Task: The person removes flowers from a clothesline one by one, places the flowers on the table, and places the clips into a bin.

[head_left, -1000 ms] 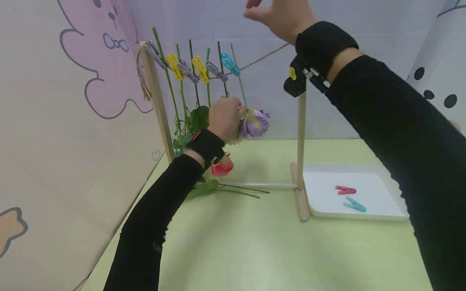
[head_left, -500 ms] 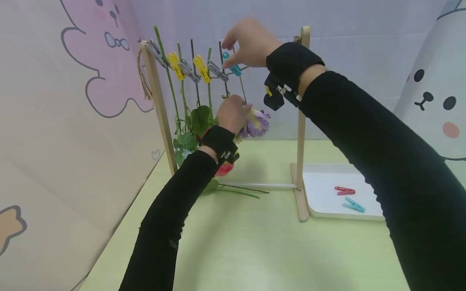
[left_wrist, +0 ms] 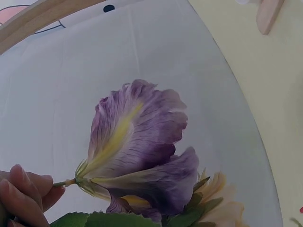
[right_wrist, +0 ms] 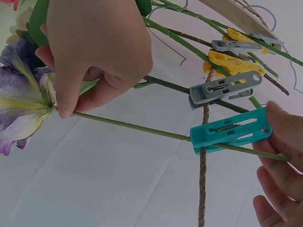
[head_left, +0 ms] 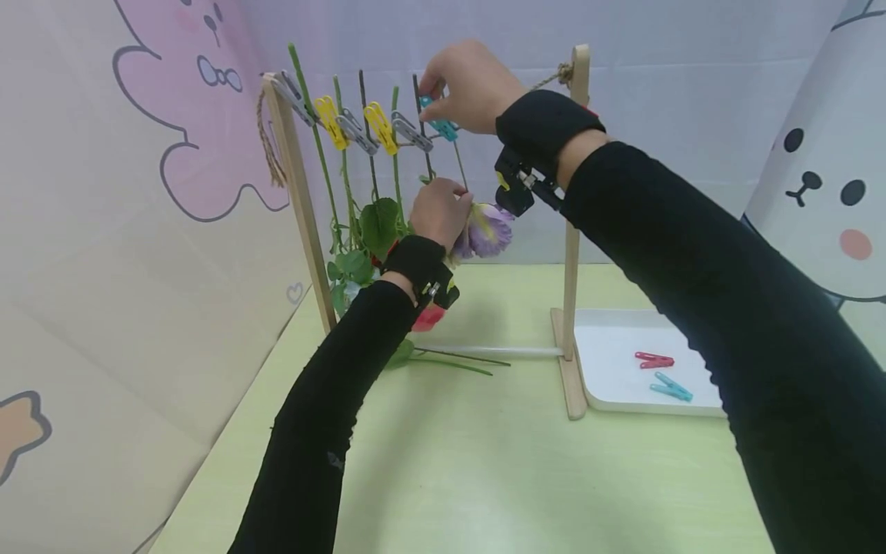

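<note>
A purple flower (left_wrist: 142, 142) hangs head down from the rope (right_wrist: 202, 189). A teal clothespin (right_wrist: 229, 131) clips its green stem (right_wrist: 132, 126) there. My left hand (head_left: 439, 211) pinches this stem between thumb and finger, just above the bloom. Higher up, the thumb and fingers of my right hand (head_left: 477, 88) pinch the handle end of the teal clothespin, whose other end sits across rope and stem. Beside it a grey clothespin (right_wrist: 226, 89) holds a darker stem.
Several more flowers hang to the left on yellow clothespins (head_left: 382, 127) and grey ones. Wooden posts (head_left: 573, 285) bear the rope. A white tray (head_left: 609, 400) at right holds a red clothespin (head_left: 654, 360) and a blue clothespin (head_left: 671, 386). Loose stems (head_left: 457, 365) lie on the table.
My right hand has come down and left from above the rope and now grips the teal clothespin. The left hand has shifted slightly right, staying by the purple flower.
</note>
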{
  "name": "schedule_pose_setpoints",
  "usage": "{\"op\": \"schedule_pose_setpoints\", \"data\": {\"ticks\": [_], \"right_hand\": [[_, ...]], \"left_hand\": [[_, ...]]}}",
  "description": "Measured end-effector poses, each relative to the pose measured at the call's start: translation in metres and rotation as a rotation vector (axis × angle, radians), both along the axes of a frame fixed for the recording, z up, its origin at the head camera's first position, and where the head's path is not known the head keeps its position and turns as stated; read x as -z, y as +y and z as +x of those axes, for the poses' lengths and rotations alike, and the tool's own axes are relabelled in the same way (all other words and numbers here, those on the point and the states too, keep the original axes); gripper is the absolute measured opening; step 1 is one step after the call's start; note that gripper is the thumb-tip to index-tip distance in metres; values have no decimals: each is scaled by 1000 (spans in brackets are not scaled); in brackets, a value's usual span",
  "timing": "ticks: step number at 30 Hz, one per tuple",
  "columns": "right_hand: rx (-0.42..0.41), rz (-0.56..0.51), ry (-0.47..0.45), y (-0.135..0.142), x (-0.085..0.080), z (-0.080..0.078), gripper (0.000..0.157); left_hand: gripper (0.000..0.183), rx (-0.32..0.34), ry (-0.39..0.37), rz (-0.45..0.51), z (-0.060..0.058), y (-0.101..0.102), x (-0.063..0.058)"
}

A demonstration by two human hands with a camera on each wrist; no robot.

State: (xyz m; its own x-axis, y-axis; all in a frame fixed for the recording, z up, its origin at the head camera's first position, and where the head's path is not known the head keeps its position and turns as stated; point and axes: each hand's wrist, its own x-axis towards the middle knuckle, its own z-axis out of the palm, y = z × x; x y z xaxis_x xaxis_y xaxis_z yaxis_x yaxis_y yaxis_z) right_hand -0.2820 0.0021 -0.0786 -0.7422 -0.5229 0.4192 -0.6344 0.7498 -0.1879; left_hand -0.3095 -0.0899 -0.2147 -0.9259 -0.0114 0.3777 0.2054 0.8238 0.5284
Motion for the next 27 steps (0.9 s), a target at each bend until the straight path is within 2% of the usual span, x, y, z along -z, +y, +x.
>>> {"op": "schedule_pose_setpoints", "data": {"ticks": [3,13,21,27], "right_hand": [[-2,0,10,-1,1,1,34],[2,8,47,-1,7,-4,32],[60,-2,118,4,9,-7,31],[99,-33,155,5,9,-7,30]], "left_hand": [[25,-8,8,48,0,0,1],[23,-14,19,24,1,-1,4],[21,10,-13,-66,0,-3,7],[22,26,-30,-93,1,1,10]]}}
